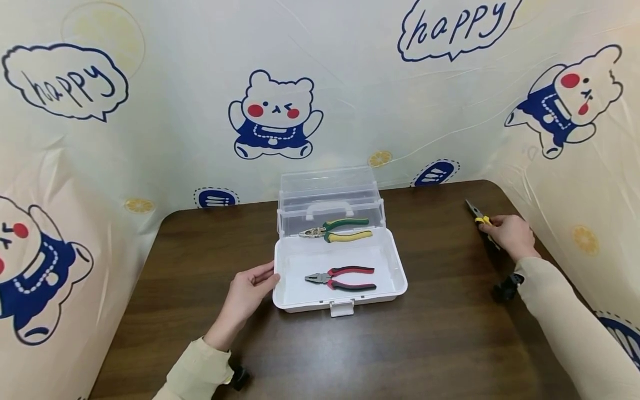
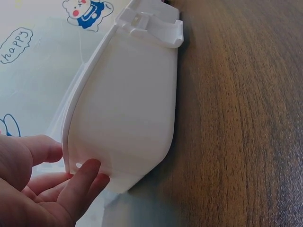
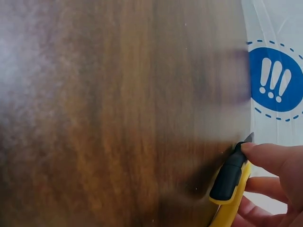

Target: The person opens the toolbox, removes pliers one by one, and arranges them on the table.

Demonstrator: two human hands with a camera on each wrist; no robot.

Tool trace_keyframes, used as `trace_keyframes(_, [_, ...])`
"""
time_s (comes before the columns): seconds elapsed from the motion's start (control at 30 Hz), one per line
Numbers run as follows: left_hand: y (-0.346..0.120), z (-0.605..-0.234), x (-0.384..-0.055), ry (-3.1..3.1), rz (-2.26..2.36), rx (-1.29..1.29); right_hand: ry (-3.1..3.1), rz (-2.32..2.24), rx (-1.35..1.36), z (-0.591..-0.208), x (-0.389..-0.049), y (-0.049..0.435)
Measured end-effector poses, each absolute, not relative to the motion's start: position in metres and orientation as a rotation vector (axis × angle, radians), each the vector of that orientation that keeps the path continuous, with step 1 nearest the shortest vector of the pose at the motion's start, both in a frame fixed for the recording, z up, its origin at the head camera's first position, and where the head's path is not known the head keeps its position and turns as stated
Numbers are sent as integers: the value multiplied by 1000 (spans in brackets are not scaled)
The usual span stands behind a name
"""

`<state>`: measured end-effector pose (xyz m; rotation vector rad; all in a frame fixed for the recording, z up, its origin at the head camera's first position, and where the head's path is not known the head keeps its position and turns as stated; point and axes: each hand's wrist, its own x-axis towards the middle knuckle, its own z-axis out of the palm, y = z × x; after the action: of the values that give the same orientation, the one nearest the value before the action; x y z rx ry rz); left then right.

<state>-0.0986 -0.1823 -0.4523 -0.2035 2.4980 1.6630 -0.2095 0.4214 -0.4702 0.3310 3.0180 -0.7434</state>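
Observation:
A white toolbox [image 1: 340, 303] with a clear lid [image 1: 327, 183] tipped back stands on the table. Inside lie pliers with red and black handles [image 1: 352, 270], and behind them pliers with green and yellow handles [image 1: 348, 237]. At the box's left end my left hand [image 1: 251, 289] grips the rim, thumb on one side and fingers against the outer wall [image 2: 118, 104]. Far to the right, my right hand [image 1: 512, 236] pinches long-nosed pliers [image 1: 479, 215] by their yellow and black handles [image 3: 227, 179]. In the head view these pliers are over the table's right side, partly covered by the hand.
The brown wooden table [image 1: 435, 333] has rounded far corners. A printed curtain [image 1: 175, 111] with bears and speech bubbles hangs behind it and at both sides. The box's white latch [image 1: 342, 308] hangs at its front, and a handle [image 1: 330, 209] shows on the lid.

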Motion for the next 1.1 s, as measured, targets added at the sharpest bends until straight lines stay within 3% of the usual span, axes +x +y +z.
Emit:
trace_keyframes(0.67, [-182,-453,-99,2498,1670,-196,3072,-751,187,-468,-207,420])
trace_keyframes(1.1, [-183,-453,-97,2508,1677,-181,3193,-808,39,-445,-207,378])
